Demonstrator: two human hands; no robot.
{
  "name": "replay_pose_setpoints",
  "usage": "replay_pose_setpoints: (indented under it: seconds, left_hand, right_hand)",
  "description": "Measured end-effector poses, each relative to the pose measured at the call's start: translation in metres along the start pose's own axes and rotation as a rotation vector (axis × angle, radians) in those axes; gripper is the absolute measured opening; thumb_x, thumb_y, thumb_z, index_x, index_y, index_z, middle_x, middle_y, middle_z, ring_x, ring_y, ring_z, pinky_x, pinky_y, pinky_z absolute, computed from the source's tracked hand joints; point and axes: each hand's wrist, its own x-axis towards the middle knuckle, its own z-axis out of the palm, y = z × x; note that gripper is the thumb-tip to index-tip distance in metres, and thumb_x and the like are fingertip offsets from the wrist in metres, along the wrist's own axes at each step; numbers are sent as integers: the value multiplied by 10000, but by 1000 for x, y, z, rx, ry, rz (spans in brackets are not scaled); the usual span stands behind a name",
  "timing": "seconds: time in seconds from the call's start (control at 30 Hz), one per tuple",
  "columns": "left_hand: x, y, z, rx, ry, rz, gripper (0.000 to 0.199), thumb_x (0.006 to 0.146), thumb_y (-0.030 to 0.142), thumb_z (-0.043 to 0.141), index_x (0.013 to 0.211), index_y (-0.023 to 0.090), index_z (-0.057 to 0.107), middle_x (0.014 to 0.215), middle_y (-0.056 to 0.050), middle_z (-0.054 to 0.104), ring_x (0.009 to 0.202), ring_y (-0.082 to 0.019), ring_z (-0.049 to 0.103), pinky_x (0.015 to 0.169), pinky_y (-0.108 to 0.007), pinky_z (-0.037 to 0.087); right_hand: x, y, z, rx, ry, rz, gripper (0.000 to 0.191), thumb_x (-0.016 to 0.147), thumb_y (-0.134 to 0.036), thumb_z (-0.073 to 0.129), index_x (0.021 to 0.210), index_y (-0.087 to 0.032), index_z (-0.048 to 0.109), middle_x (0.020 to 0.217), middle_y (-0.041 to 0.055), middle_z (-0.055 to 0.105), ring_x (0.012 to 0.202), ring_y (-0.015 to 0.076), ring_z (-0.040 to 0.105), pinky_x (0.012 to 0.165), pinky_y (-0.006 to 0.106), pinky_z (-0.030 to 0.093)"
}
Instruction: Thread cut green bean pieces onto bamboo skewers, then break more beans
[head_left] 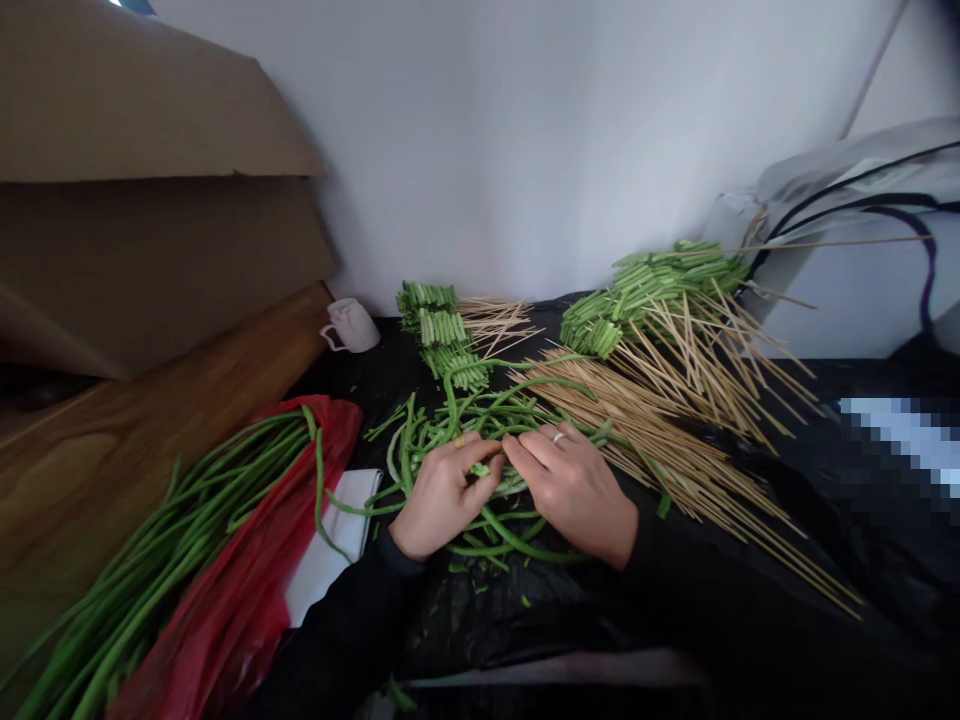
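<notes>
My left hand [448, 497] is closed, with a small green bean piece [480, 469] showing between its thumb and index finger. My right hand [574, 487] is also closed, its fingertips meeting those of the left; what they pinch is hidden. Under both hands lies a tangle of loose long green beans [517, 545] on black plastic [480, 625]. Just beyond my right hand, a pile of bare wooden skewers [660, 430] spreads to the right. Stacks of skewered bean pieces [442, 327] stand at the back, and a larger stack [667, 280] lies further right.
At the left, a red plastic bag [255, 560] holds more long beans [180, 540], with a white sheet [330, 550] beside it. A white mug [352, 326] stands near the wall [480, 150]. A large cardboard box [165, 250] is at the upper left, a clear bag [847, 180] at the right.
</notes>
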Motion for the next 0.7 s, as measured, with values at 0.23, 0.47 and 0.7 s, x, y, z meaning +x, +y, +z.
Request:
replay_pose_setpoints:
  seconds: [0.23, 0.47, 0.7]
  left_hand:
    - [-5, 3, 5, 447, 17, 164, 190, 896, 216, 484, 793, 164, 635, 678, -21, 567, 568, -138, 534, 539, -251, 383]
    - [-4, 10, 7, 163, 107, 11, 211, 848, 133, 487, 666, 171, 587, 618, 2, 505, 606, -132, 527, 580, -244, 390]
    - [3, 9, -1, -174, 127, -108, 210, 866, 155, 517, 682, 165, 617, 609, 18, 540, 578, -118, 522, 577, -242, 395]
  right_hand:
    - [-1, -6, 2, 16, -9, -11, 216, 919, -101, 432, 893, -119, 645, 733, 43, 526, 701, 201, 450, 701, 379, 337]
    - [-2, -12, 4, 24, 78, -36, 202, 929, -125, 453, 881, -117, 649, 730, 41, 521, 716, 198, 451, 707, 376, 344]
    - [1, -11, 0, 69, 106, 17, 221, 950, -135, 432, 988, -118, 649, 752, 48, 572, 745, 189, 501, 734, 365, 379]
